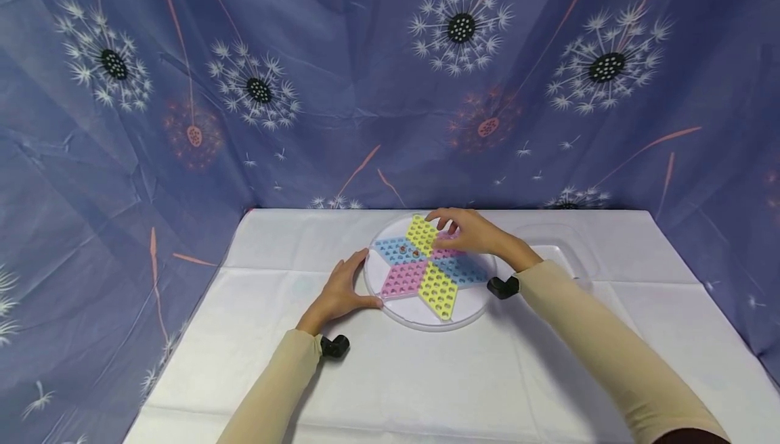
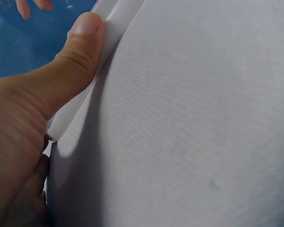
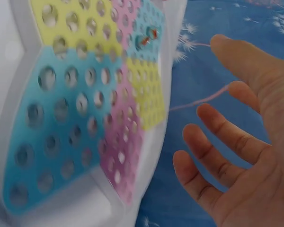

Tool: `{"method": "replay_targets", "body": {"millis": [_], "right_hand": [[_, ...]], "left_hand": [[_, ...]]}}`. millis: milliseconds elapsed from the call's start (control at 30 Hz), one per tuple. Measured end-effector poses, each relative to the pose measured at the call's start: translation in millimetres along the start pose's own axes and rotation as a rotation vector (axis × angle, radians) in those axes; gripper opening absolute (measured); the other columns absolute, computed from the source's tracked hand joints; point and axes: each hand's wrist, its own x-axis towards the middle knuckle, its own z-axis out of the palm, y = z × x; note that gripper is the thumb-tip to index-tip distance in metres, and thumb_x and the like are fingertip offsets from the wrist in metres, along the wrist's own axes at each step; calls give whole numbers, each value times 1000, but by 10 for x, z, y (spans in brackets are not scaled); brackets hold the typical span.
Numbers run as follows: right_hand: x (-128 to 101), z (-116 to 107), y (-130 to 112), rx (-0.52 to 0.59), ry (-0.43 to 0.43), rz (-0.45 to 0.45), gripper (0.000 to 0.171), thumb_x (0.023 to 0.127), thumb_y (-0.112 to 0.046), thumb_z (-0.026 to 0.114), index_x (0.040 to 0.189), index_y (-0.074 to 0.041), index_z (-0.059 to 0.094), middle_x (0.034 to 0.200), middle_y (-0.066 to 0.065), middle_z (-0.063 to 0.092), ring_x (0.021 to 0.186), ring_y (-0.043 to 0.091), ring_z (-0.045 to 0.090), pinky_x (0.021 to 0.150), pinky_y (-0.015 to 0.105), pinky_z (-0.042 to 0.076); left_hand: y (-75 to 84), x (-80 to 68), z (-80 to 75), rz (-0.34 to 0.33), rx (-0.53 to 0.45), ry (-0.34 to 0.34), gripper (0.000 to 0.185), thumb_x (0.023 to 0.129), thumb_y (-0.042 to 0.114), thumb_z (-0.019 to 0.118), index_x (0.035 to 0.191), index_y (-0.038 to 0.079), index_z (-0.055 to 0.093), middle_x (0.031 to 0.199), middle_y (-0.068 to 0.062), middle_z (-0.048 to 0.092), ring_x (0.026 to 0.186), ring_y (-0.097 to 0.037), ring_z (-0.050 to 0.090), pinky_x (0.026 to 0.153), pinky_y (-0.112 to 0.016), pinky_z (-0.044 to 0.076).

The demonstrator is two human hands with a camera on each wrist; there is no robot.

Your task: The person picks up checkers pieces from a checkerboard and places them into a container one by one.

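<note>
Fingers first: your left hand [image 1: 338, 293] curves against the near-left rim of the round game board [image 1: 428, 269], thumb [image 2: 80, 52] pressed flat on the white edge — a bracing touch, not a closed grip. The left wrist view shows little beyond that thumb, the rim and the white cloth on the desk [image 1: 426, 376]; the other left fingers are cut off at the bottom of that view.

Your right hand [image 1: 469, 231] hovers over the far side of the board, fingers [image 3: 213, 146] spread and relaxed in the right wrist view, with nothing between them. From the head view you cannot tell whether the fingertips touch the board, since the hand hides the pink section beneath it.

Directly under your right fingers lies the star of pink, yellow and blue perforated panels. Two small pegs [image 1: 409, 251] sit in the blue panel left of those fingertips — their colour is hard to make out, reddish in the wrist view [image 3: 149, 37]. Beyond your right wrist a clear lid [image 1: 557, 248] rests on the cloth, faint and partly hidden by your sleeve.
</note>
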Motion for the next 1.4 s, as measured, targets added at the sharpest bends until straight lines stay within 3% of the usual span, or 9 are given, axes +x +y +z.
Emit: {"method": "replay_targets", "body": {"millis": [233, 500, 867, 1400], "right_hand": [[138, 224, 86, 15, -15, -7, 54, 92, -24, 79, 140, -7, 61, 118, 20, 66, 97, 29, 68, 79, 40, 61], [220, 415, 119, 3, -35, 0, 32, 93, -20, 78, 123, -9, 72, 109, 11, 67, 83, 19, 63, 75, 37, 57], [254, 514, 149, -5, -27, 66, 12, 93, -18, 78, 104, -15, 76, 105, 5, 67, 87, 19, 61, 79, 37, 55], [350, 565, 167, 35, -5, 9, 6, 91, -16, 80, 93, -10, 79, 104, 3, 69, 89, 18, 61, 78, 34, 55]], "left_hand": [[4, 26, 31, 3, -3, -9, 125, 68, 44, 96, 164, 12, 24, 167, -11, 29, 155, -28, 22, 130, -42, 4], [45, 31, 43, 11, 1, -11, 123, 68, 45, 96, 164, 12, 26, 167, -11, 30, 155, -28, 24, 130, -42, 5], [65, 31, 39, -21, -12, -18, 124, 67, 44, 96, 165, 16, 25, 168, -9, 29, 156, -28, 20, 130, -41, 5], [16, 7, 13, -28, -35, 11, 124, 66, 42, 97, 164, 14, 27, 167, -11, 31, 155, -35, 20, 129, -47, 7]]}}
